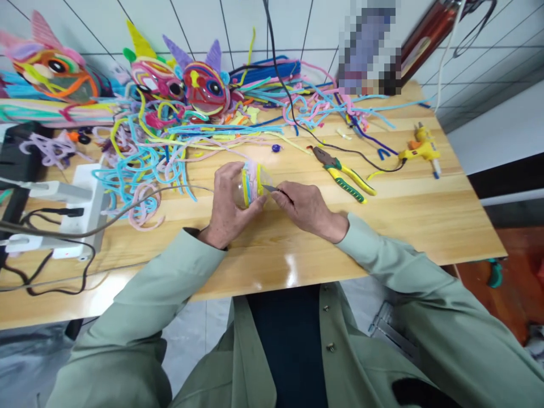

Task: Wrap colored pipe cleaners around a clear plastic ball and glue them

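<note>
My left hand (228,203) is wrapped round a clear plastic cup or bottle piece (252,185) that lies on its side. Bands of yellow, blue and lilac pipe cleaner circle its wall. In my right hand (306,207) is a small pointed blade with a dark handle, like a craft knife (272,188). Its tip meets the yellow band at the right side of the clear piece. Both hands are just above the wooden table. Part of the clear piece is hidden behind my left fingers.
Pliers (342,173) and a yellow glue gun (420,148) lie to the right. Loose pipe cleaners (140,164) cover the left and back, below several decorated fish-like figures (207,85). A white power strip (83,212) with cables stands at the left. A thin black cord (293,107) hangs across the back.
</note>
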Available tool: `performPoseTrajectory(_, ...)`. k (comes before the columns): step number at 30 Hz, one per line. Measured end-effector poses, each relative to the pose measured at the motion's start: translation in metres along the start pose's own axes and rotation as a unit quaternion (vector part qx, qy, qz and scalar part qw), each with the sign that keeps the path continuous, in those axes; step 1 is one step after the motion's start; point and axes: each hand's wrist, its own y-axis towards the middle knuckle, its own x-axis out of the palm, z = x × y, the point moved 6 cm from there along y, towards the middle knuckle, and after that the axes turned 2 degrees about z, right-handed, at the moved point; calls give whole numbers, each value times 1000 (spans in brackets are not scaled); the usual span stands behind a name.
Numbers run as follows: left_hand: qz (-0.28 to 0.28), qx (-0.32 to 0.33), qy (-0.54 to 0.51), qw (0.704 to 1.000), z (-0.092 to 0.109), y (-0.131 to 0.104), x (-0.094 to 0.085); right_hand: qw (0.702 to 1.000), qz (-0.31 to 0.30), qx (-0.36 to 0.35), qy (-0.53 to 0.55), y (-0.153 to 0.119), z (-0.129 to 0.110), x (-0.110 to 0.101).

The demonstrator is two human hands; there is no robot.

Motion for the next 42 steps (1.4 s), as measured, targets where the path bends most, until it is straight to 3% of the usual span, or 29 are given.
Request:
performPoseTrajectory(7, 6, 3, 14, 1000, 1, 0, 1, 999, 24, -20, 27, 2, 5, 6)
performPoseTrajectory(12, -3, 42, 36, 998, 9, 2, -2, 995, 44, -27, 84, -2, 8, 8)
performPoseTrajectory(17, -21, 32, 57, 998, 11, 2, -3, 987, 59, -35, 142, -6, 7, 8)
performPoseTrajectory(30, -28, 55, 72, 995, 16, 2, -6, 978, 103, -85, 161, -9, 6, 7)
performPoseTrajectory(42, -33, 55, 79, 995, 15, 1, -6, 979, 106, -77, 155, -9, 5, 9)
